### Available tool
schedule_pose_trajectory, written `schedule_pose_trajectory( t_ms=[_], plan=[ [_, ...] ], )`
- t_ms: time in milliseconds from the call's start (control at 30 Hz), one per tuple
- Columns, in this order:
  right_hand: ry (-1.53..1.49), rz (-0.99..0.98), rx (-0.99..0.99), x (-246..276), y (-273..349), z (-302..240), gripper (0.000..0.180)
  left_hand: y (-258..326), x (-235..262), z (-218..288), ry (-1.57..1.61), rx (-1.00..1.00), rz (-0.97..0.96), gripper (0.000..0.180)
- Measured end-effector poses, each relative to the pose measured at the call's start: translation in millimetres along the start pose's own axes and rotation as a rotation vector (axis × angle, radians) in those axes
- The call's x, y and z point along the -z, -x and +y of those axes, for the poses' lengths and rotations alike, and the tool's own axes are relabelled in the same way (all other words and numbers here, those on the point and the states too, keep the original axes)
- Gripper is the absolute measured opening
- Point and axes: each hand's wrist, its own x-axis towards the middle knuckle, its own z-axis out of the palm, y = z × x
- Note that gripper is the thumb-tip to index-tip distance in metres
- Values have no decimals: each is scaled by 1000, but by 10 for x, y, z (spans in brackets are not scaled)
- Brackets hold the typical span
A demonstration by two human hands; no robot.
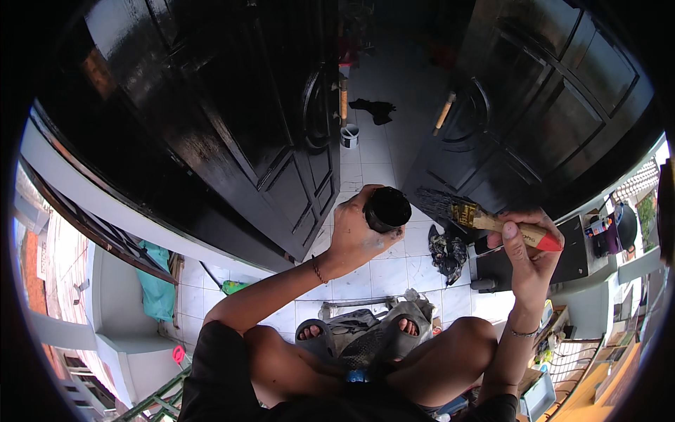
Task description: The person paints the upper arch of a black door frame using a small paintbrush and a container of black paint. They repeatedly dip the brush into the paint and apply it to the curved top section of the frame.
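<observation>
My left hand [350,239] is wrapped round a small cup [388,209] whose inside is coated black, with what looks like dark paint in it. A flat paintbrush [494,223] with a wooden, red-tipped handle is gripped in my right hand [529,254], thumb on top. Its dark bristles point left and appear to touch the lower part of the black right door [520,155]; the exact contact is hard to make out. Opposite stands the black panelled left door [246,133], swung open and glossy in places. Dark smudges mark my left fingers.
A small pail [349,137] stands on the tiled floor in the doorway, near a black cloth [375,110]. A crumpled black plastic bag [448,254] lies below the right door. Crumpled sheeting [362,344] lies between my sandalled feet. Teal fabric [157,281] hangs at left.
</observation>
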Motion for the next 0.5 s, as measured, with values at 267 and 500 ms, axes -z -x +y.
schedule_pose_trajectory(
  t_ms=[267, 500],
  plan=[
    [187, -572, 291, -384, -1153, -339, 16, -105, 115, 98, -13, 71, 95, 55],
    [280, -727, 414, -605, -1345, -307, 13, -156, 165, 177, -42, 59, 220, 53]
  ],
)
